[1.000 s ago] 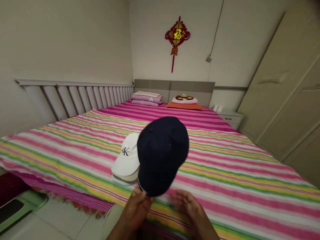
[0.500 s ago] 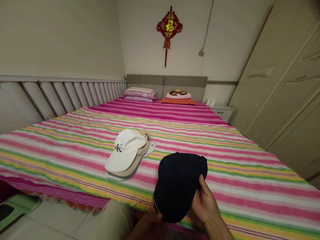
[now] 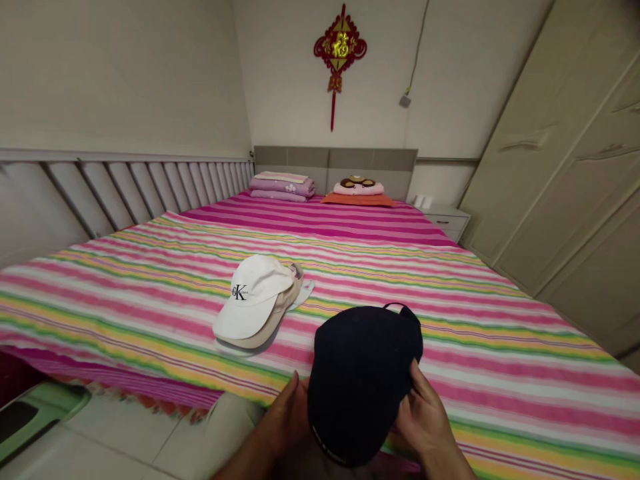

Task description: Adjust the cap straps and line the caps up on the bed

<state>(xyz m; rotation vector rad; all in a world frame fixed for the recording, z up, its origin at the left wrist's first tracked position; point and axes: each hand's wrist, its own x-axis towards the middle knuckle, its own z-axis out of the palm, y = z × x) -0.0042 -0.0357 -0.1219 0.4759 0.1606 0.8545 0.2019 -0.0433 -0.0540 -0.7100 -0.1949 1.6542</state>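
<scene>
A dark navy baseball cap (image 3: pixel 363 377) is held up in front of me over the near edge of the bed, brim toward me and down. My right hand (image 3: pixel 425 417) grips its right side, thumb on the outside and fingers tucked under. At the cap's left side is my left hand (image 3: pixel 287 413), thumb up along the edge, the other fingers partly hidden behind the cap. Left of it, a white cap (image 3: pixel 257 293) with black "CK" lettering lies on top of a beige cap (image 3: pixel 280 320), stacked on the striped sheet. Something pale grey pokes out beneath them.
The bed (image 3: pixel 165 267) has a striped sheet. Folded purple bedding (image 3: pixel 283 187) and a pink pillow (image 3: pixel 357 189) on an orange cloth lie by the headboard (image 3: pixel 370 163). A nightstand (image 3: pixel 447 220) and wardrobe (image 3: pixel 550 200) stand right; a green stool (image 3: pixel 55 407) is lower left.
My left hand has shifted from the brim's front edge up to the cap's left side. The navy cap has turned slightly, and its back strap now shows at the top.
</scene>
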